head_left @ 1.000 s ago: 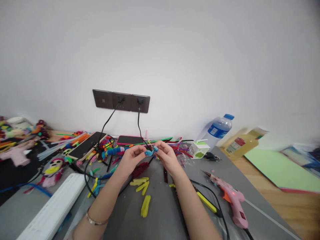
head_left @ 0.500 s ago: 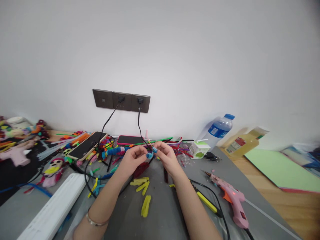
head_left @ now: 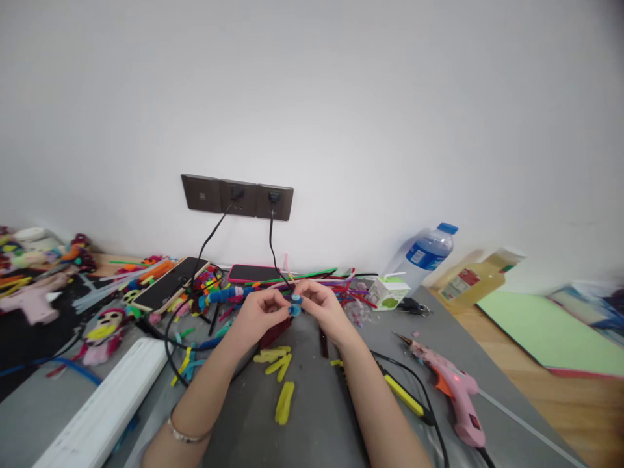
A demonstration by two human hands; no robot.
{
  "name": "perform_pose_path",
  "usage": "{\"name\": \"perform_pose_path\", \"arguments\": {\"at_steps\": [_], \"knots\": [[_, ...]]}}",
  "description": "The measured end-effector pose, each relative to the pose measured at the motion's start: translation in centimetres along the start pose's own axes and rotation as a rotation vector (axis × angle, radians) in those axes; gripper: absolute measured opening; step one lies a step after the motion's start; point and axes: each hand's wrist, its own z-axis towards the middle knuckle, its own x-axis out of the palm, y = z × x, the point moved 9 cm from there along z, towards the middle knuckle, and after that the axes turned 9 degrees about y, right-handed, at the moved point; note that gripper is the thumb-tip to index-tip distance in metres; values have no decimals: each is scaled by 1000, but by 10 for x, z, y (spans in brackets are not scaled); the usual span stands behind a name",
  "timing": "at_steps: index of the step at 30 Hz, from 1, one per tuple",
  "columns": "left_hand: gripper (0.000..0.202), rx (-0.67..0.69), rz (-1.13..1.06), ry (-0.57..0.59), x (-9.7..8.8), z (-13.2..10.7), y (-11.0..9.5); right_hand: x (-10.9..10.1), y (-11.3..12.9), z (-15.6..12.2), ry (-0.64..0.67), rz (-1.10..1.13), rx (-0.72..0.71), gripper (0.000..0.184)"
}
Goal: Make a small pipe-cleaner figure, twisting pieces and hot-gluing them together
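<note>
My left hand (head_left: pixel 262 318) and my right hand (head_left: pixel 322 308) meet above the grey table, their fingertips pinched close together. Between them is a small light-blue piece (head_left: pixel 295 310), perhaps a bit of pipe cleaner; the fingers and blue nails hide most of it. Both hands appear to grip it. Folded yellow pipe cleaner pieces (head_left: pixel 285 403) lie on the table nearer to me. A dark red piece (head_left: pixel 273 333) sits just under my left hand.
A pink glue gun (head_left: pixel 455 390) with its cable and a yellow utility knife (head_left: pixel 403 394) lie at right. Behind stand a water bottle (head_left: pixel 431 250) and a small white box (head_left: pixel 389 292). At left are a white power strip (head_left: pixel 110 403), a phone (head_left: pixel 170 284) and a pipe-cleaner doll (head_left: pixel 102 335).
Both hands have dropped slightly, and the fingertips have shifted around the small light-blue piece. The things on the table lie as before.
</note>
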Motion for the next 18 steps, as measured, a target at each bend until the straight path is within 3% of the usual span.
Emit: {"name": "perform_pose_path", "arguments": {"at_steps": [18], "knots": [[20, -37, 82, 46, 3, 0, 8, 9, -8, -1, 132, 10, 84, 25]]}}
